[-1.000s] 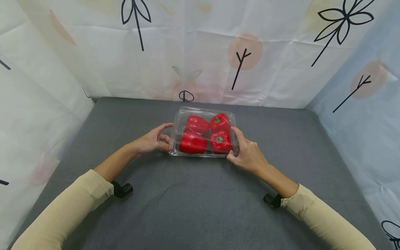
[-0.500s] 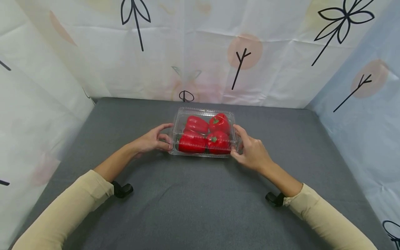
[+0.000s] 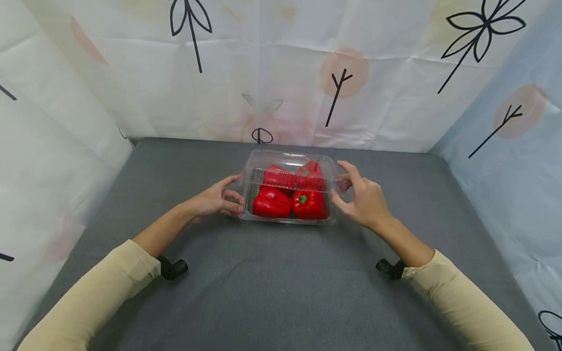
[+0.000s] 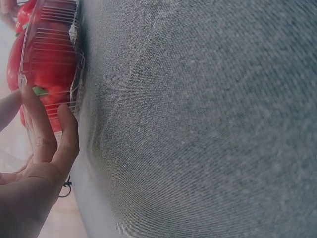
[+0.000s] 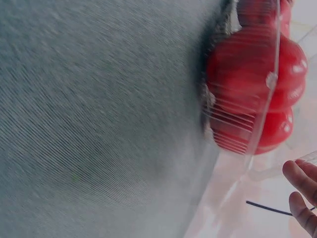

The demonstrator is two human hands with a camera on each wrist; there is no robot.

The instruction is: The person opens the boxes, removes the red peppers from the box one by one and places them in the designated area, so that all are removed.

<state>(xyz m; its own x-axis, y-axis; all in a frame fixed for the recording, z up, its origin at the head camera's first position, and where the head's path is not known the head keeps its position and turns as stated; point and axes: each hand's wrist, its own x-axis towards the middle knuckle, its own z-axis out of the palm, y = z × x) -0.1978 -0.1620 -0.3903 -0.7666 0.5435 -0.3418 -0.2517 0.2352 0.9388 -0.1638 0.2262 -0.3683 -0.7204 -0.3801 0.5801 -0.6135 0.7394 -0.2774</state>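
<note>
A clear plastic clamshell container holds several red bell peppers with green stems. At its left end my left hand grips the rim; in the left wrist view the thumb and a finger pinch the edge, with another finger against the ribbed side wall. My right hand holds the right edge of the raised clear lid between thumb and fingers. That lid stands tilted up over the back peppers, leaving the front ones uncovered. In the right wrist view the fingertips touch a thin lid edge, apart from the base.
A grey cloth-covered table lies under the container. Behind it hangs a white patterned curtain, close to the table's back edge, with more sheeting at both sides.
My right hand has risen and moved right and back, lifting the lid's front edge up and away from the base. My left hand stays at the container's left end.
</note>
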